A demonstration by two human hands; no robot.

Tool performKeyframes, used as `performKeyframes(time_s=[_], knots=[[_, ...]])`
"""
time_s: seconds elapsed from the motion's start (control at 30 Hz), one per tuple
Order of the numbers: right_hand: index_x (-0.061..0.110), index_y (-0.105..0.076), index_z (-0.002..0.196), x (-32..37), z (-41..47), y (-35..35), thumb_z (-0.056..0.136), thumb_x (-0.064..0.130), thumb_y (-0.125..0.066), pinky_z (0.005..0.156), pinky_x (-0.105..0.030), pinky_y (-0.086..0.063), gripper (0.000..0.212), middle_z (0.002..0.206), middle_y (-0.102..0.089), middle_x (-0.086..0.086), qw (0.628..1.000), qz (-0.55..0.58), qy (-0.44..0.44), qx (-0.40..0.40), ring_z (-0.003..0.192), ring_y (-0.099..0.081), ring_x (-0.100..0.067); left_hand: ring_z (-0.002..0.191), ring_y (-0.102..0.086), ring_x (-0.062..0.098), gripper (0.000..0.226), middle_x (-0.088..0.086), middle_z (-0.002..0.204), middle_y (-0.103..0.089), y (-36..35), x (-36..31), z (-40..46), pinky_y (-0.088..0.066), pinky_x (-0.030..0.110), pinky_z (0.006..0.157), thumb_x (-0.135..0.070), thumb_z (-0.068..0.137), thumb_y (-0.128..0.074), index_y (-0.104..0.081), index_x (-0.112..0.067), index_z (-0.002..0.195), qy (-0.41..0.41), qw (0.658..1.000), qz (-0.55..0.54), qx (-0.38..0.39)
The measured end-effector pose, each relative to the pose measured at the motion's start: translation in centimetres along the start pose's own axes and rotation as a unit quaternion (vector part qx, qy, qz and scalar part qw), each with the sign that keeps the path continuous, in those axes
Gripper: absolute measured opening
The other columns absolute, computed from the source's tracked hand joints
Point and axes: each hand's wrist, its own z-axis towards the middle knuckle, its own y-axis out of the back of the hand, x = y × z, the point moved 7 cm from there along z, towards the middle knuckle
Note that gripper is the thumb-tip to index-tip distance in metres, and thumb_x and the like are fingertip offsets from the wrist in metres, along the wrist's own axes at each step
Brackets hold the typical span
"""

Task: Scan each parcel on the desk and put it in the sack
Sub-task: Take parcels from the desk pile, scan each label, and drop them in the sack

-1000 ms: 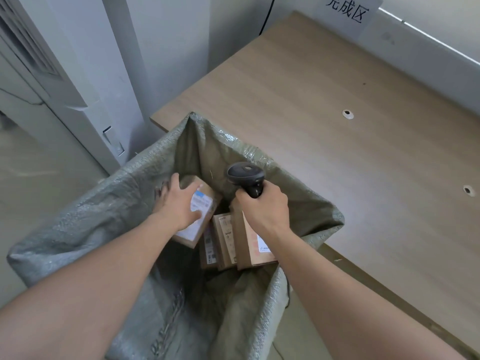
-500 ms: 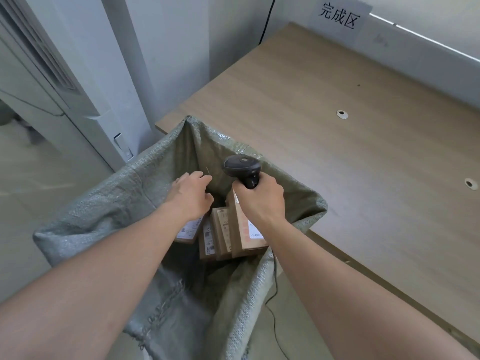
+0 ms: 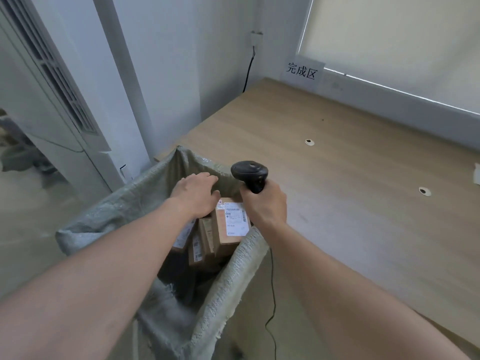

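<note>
A grey-green woven sack (image 3: 109,211) stands open at the desk's near left corner. Several brown cardboard parcels (image 3: 228,224) with white labels stand on edge inside it. My left hand (image 3: 194,193) hovers over the sack's mouth above the parcels, fingers relaxed and holding nothing. My right hand (image 3: 265,203) grips the handle of a black barcode scanner (image 3: 249,174), held upright over the sack's right rim. The scanner's thin black cable (image 3: 272,294) hangs down beside the sack.
The wooden desk (image 3: 350,203) stretches to the right with two cable holes (image 3: 309,142). A white sign with printed characters (image 3: 301,71) leans at the back wall. A white cabinet with vents (image 3: 57,100) stands to the left. A white scrap (image 3: 476,172) shows at the right edge.
My left hand let go of the labelled parcel inside the sack and rose to the sack's mouth. The view tilted upward, and the right hand lifted the scanner slightly.
</note>
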Motion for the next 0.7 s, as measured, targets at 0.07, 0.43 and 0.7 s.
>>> performKeyframes(time_s=[0.07,0.43,0.7], knots=[[0.022,-0.063,0.083,0.1,-1.2,1.9,0.093,0.037,-0.064,0.065,-0.032,-0.046,0.018,0.077,-0.068,0.003,1.000,0.000,-0.002,-0.022,0.073,-0.064,-0.019,0.145,-0.042,0.027,0.056,0.003,0.159,-0.044,1.4,-1.8,-0.9,-0.036,0.048,0.118,-0.043,0.103,-0.044,-0.043,-0.022,0.155,-0.022,1.000,0.002,-0.010],[0.022,-0.062,0.081,-1.8,-13.7,12.2,0.091,0.037,-0.063,0.055,-0.029,-0.037,0.018,0.076,-0.066,0.000,0.980,0.009,-0.045,-0.196,0.067,-0.059,-0.018,0.143,-0.042,0.028,0.054,0.001,0.159,-0.045,5.6,-12.3,-9.2,-0.037,0.045,0.117,-0.043,0.105,-0.042,-0.042,-0.023,0.156,-0.175,0.984,0.010,-0.034],[0.019,-0.064,0.082,-5.6,-23.9,21.2,0.091,0.035,-0.063,0.059,-0.031,-0.041,0.019,0.073,-0.065,-0.002,0.944,0.027,-0.091,-0.315,0.066,-0.059,-0.022,0.142,-0.043,0.030,0.054,-0.002,0.158,-0.043,6.0,-23.7,-16.4,-0.038,0.047,0.114,-0.047,0.105,-0.039,-0.042,-0.026,0.155,-0.291,0.956,0.039,-0.031]])
